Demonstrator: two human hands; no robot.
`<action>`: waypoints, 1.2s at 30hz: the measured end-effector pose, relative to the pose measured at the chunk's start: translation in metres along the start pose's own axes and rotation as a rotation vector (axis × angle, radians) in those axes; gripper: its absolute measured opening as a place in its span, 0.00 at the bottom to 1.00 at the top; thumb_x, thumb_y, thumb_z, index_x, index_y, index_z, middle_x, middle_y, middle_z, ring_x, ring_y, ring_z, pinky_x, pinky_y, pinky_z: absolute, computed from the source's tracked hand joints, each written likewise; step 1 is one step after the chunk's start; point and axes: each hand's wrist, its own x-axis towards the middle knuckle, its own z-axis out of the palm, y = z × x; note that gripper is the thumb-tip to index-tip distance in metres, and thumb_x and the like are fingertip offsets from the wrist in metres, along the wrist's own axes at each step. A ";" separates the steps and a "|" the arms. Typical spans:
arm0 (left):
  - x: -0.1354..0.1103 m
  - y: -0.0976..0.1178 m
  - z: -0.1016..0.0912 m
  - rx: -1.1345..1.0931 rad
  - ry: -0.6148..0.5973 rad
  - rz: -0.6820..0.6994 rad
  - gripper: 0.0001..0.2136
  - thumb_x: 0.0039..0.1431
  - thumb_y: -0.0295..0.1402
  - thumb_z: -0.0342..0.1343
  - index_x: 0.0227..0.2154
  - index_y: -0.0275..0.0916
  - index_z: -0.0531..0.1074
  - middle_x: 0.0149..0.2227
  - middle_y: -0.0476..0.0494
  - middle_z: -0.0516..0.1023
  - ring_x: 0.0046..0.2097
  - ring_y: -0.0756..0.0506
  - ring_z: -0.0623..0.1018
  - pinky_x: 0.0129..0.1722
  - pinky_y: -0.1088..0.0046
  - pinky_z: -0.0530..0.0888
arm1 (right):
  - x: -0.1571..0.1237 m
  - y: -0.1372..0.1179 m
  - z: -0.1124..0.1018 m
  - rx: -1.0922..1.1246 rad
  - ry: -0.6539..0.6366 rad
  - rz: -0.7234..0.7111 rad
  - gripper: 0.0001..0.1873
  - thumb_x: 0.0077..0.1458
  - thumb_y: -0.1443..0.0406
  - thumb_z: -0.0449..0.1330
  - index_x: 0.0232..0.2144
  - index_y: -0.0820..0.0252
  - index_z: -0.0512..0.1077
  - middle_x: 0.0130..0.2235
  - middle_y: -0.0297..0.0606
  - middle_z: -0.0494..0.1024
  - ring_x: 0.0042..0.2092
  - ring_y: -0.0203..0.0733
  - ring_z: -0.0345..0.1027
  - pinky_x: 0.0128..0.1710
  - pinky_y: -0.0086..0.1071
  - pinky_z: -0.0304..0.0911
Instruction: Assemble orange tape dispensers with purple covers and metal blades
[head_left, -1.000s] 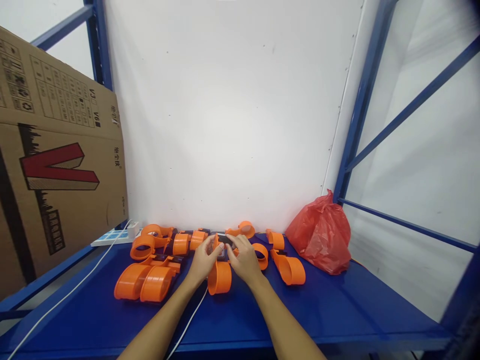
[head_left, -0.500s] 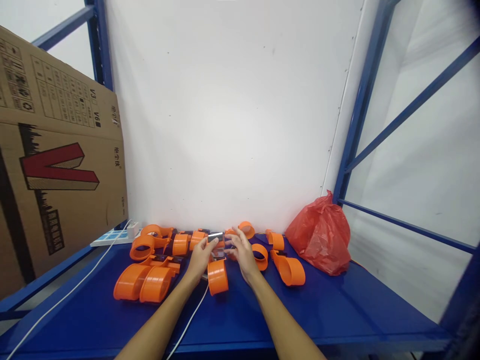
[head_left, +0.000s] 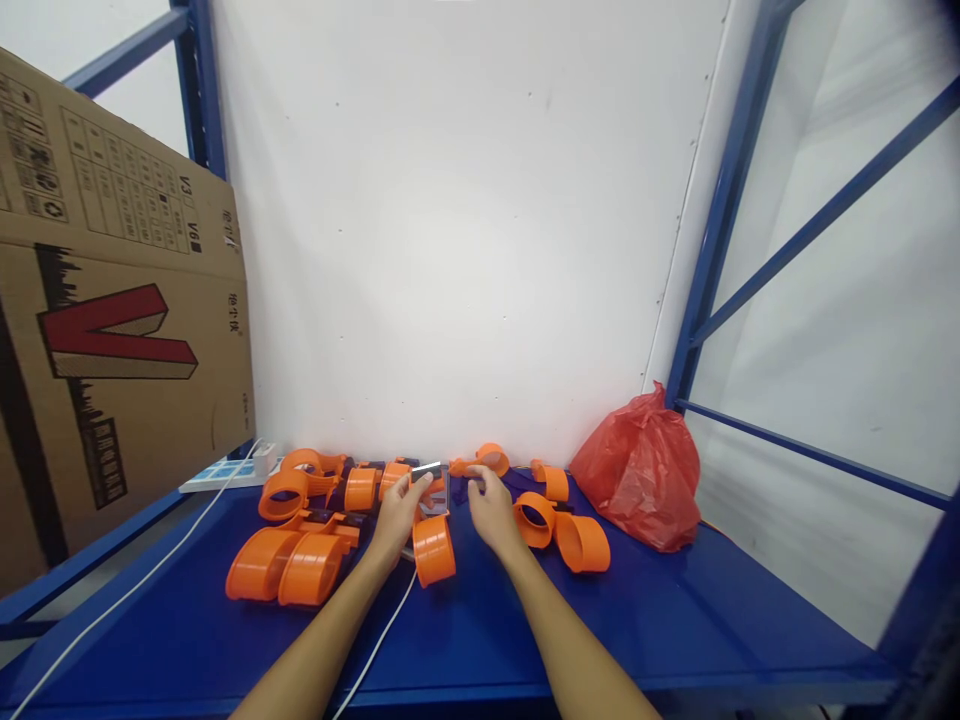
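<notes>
My left hand (head_left: 397, 512) is closed around an orange tape dispenser (head_left: 433, 552). Its serrated metal blade points up and away, and its round hub hangs toward me. To its right, my right hand (head_left: 491, 510) has its index finger stretched out and the others bent, with nothing visible in it. That fingertip is close to another orange dispenser (head_left: 491, 460) at the back; whether they touch I cannot tell. Beside the right wrist lies a dispenser (head_left: 534, 522), partly in front of another one (head_left: 583, 545).
Several more orange dispensers (head_left: 311, 570) lie on the left of the blue table (head_left: 465, 660). A red plastic bag (head_left: 641, 470) rests at the back right. On the left stands a large cardboard box (head_left: 127, 330). A white cable (head_left: 386, 632) runs toward the front edge.
My right hand has drawn a little right, away from the held dispenser, and its spread fingers have bent. The dispenser beside it has shifted right. My left hand keeps its hold.
</notes>
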 end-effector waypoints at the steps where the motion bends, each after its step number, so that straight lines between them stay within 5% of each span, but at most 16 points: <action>1: 0.000 -0.001 0.000 0.007 -0.011 0.004 0.21 0.50 0.52 0.65 0.31 0.37 0.74 0.20 0.53 0.72 0.21 0.50 0.71 0.23 0.75 0.68 | 0.001 -0.006 -0.001 -0.211 -0.067 -0.105 0.20 0.59 0.69 0.51 0.51 0.58 0.74 0.50 0.46 0.79 0.53 0.49 0.71 0.55 0.40 0.64; 4: 0.002 -0.005 -0.001 0.013 -0.018 0.009 0.22 0.49 0.53 0.66 0.33 0.36 0.75 0.21 0.51 0.74 0.23 0.49 0.74 0.24 0.74 0.69 | 0.005 -0.018 -0.001 -0.795 -0.270 -0.277 0.20 0.55 0.74 0.53 0.48 0.62 0.76 0.48 0.51 0.80 0.53 0.53 0.69 0.57 0.44 0.58; 6: 0.003 -0.006 -0.001 0.000 -0.021 0.003 0.23 0.48 0.54 0.66 0.32 0.36 0.75 0.22 0.50 0.75 0.24 0.47 0.75 0.26 0.73 0.70 | 0.006 -0.021 0.001 -0.947 -0.360 -0.300 0.17 0.54 0.72 0.57 0.45 0.62 0.77 0.46 0.51 0.81 0.53 0.56 0.68 0.57 0.48 0.54; 10: -0.001 -0.002 -0.001 -0.015 -0.036 -0.006 0.24 0.47 0.55 0.66 0.31 0.36 0.74 0.22 0.50 0.74 0.24 0.47 0.76 0.27 0.72 0.72 | 0.005 -0.017 0.008 -0.986 -0.436 -0.320 0.11 0.56 0.68 0.58 0.40 0.60 0.79 0.41 0.51 0.82 0.51 0.56 0.67 0.55 0.49 0.52; 22: 0.001 -0.007 -0.001 -0.023 -0.061 -0.037 0.22 0.48 0.51 0.68 0.34 0.36 0.75 0.21 0.51 0.74 0.21 0.50 0.72 0.23 0.75 0.69 | 0.001 -0.014 0.000 -1.044 -0.468 -0.331 0.14 0.59 0.62 0.57 0.41 0.63 0.78 0.49 0.57 0.77 0.54 0.60 0.63 0.51 0.50 0.52; 36: -0.009 0.013 0.006 0.051 -0.030 -0.025 0.20 0.41 0.45 0.72 0.31 0.37 0.75 0.25 0.49 0.76 0.22 0.51 0.73 0.20 0.77 0.66 | -0.001 -0.012 -0.004 -0.972 -0.444 -0.282 0.10 0.58 0.73 0.53 0.38 0.61 0.73 0.38 0.48 0.80 0.46 0.53 0.69 0.47 0.43 0.49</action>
